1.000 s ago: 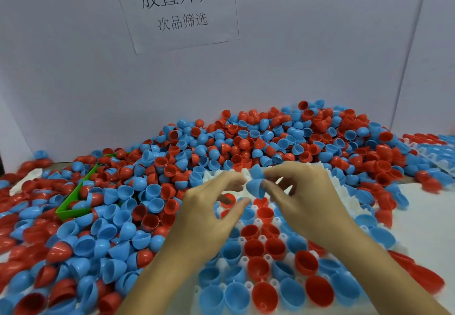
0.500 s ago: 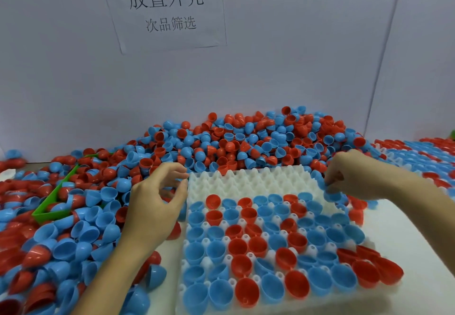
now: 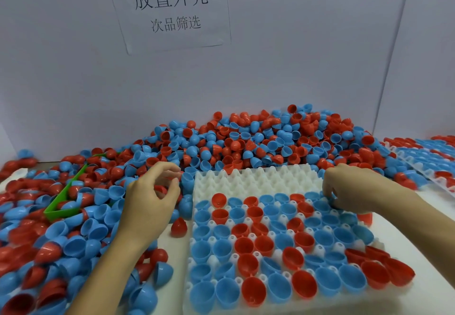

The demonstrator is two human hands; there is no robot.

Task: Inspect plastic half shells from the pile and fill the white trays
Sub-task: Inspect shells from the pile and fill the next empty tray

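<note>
Shells (image 3: 248, 142) look light, stiff, slick; I'd pinch rims. Left grip (image 3: 152, 199) curled, contents unclear; right grip (image 3: 349, 191) pinches at tray (image 3: 258, 179).

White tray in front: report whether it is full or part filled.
Part filled. The white tray has bare far rows; red and blue shells fill its nearer rows.

A white table (image 3: 418, 253) carries a great pile of red and blue half shells (image 3: 246, 142) across its far and left parts, a white tray (image 3: 258, 179) near centre, a green bin (image 3: 64, 199) left, and seemingly further trays (image 3: 428, 164) far right.
</note>
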